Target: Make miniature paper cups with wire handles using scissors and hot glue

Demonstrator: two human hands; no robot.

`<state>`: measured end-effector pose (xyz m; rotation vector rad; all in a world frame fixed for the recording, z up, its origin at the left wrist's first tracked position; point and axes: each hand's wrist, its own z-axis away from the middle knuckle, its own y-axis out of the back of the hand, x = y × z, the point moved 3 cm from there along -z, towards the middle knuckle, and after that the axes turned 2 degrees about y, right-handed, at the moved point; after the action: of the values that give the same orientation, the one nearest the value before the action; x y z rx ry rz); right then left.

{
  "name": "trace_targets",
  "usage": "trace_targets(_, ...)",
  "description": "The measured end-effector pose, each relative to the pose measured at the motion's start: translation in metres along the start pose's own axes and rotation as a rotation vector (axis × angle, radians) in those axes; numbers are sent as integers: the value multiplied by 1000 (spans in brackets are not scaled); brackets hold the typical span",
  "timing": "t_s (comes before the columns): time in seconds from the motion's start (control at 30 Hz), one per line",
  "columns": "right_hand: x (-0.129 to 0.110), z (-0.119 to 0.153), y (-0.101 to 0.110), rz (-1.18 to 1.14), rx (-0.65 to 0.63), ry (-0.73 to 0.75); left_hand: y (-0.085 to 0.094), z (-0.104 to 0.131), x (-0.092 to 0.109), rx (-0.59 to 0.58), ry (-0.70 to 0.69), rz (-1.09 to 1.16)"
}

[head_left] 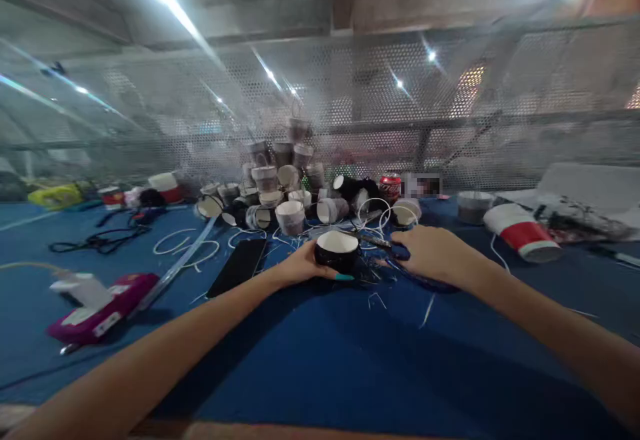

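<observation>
My left hand (305, 263) is wrapped round a small black cup (336, 261) with a white inside, holding it upright just over the blue table. In my right hand (425, 257) is a pair of dark-handled scissors (400, 252), its blades pointing left towards the cup's rim. Whether the blades touch the rim I cannot tell. Thin scraps of white and clear strand (377, 300) lie on the table below the scissors. Loops of white cord (385, 213) lie just behind the cup.
A pile of small cups (280, 180) stands at the back, with a red soda can (390, 187) beside it. A black phone (239, 268) lies left of my left hand. Farther left is a purple power strip (107, 307); a red-and-white roll (523, 233) lies right.
</observation>
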<state>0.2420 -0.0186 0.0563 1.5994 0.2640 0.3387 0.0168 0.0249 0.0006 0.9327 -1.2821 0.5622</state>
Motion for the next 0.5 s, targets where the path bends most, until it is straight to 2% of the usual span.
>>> trace_targets(0.27,-2,2,3,-19,0,-14,-7,4,8,2,-2,47)
trace_targets(0.5,-1,2,1,-5,60,-3,-16,3,6,208,-128,16)
